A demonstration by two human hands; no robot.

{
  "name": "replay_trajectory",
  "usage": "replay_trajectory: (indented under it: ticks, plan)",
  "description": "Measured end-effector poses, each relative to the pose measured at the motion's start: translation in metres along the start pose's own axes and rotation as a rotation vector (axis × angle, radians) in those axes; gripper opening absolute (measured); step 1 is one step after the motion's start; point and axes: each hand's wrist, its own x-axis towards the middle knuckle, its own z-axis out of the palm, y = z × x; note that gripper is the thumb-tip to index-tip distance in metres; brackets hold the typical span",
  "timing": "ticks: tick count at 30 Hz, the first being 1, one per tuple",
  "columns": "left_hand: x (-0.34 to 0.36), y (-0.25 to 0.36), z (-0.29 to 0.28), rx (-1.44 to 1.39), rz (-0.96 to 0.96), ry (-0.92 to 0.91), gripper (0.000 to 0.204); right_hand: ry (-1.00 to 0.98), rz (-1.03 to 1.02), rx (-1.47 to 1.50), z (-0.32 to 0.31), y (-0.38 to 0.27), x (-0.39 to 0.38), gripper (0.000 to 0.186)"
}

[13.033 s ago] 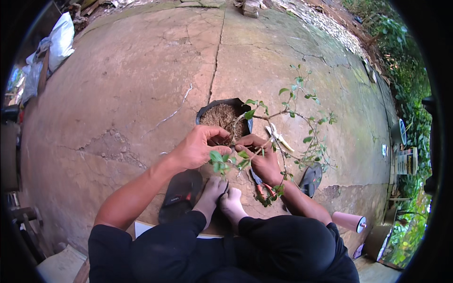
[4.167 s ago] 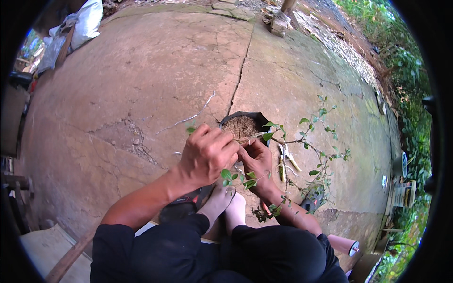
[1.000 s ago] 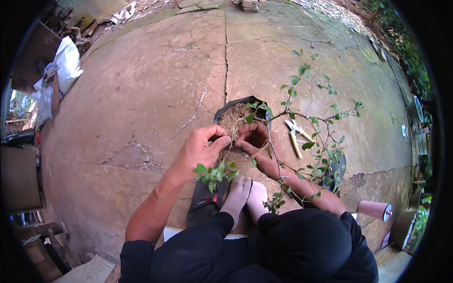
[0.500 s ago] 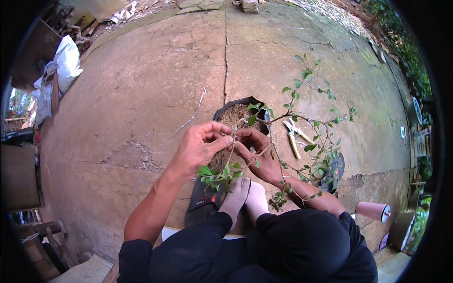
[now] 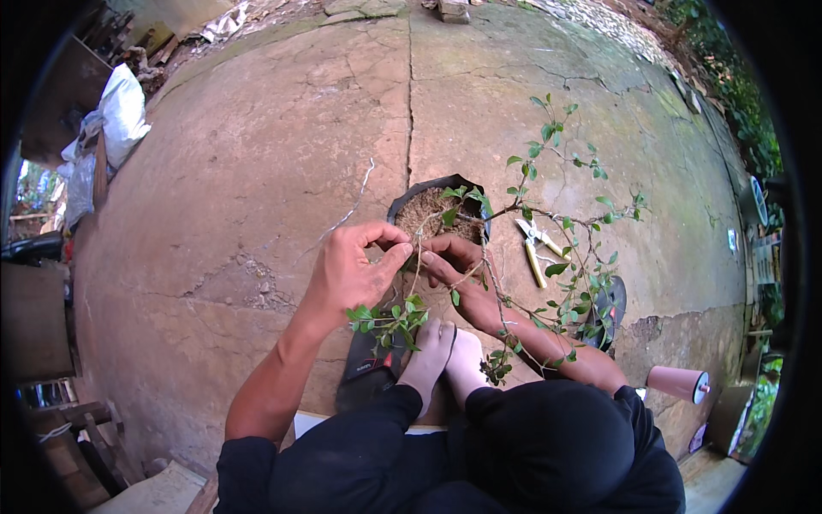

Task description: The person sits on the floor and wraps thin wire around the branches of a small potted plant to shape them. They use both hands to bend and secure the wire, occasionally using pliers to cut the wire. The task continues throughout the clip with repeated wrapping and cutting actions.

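Bare feet (image 5: 443, 355) nearest, beside a black sandal (image 5: 366, 370) on the concrete floor (image 5: 257, 171). Left hand (image 5: 353, 267) pinches a thin wire (image 5: 347, 214), thumb and forefinger closed on it; the wire trails away up-left. Right hand (image 5: 454, 261) is closed around a thin branch (image 5: 501, 300) of the small plant (image 5: 548, 223), just at the pot (image 5: 437, 206) rim. Pot sits just past both hands, filled with soil. Pruners (image 5: 538, 247) lie right of the pot. Pink cup (image 5: 676, 382) far right.
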Motion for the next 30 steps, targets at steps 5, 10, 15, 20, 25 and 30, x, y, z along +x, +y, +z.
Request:
replay_trajectory:
  ticks: [5,10,15,20,25,30]
  plan:
    - [0.002,0.002,-0.005,0.042,-0.139,-0.070,0.011,0.001,0.016,-0.012,0.000,0.000,0.000,0.028]
    - [0.000,0.007,-0.005,0.020,-0.048,-0.054,0.011,0.012,0.029,0.023,0.003,0.001,0.000,0.027]
    - [0.000,0.007,-0.007,0.017,-0.151,-0.141,0.010,0.006,0.032,-0.017,0.003,-0.001,0.001,0.026]
    - [0.005,-0.002,-0.009,-0.219,-0.222,-0.239,0.009,0.006,0.007,-0.079,0.003,-0.004,0.000,0.026]
    - [0.006,-0.005,-0.013,-0.175,-0.255,-0.249,0.007,0.020,0.030,-0.150,0.005,-0.004,0.000,0.025]
    - [0.005,0.001,-0.012,0.000,-0.170,-0.187,0.009,0.010,0.055,-0.056,0.006,-0.004,-0.001,0.024]
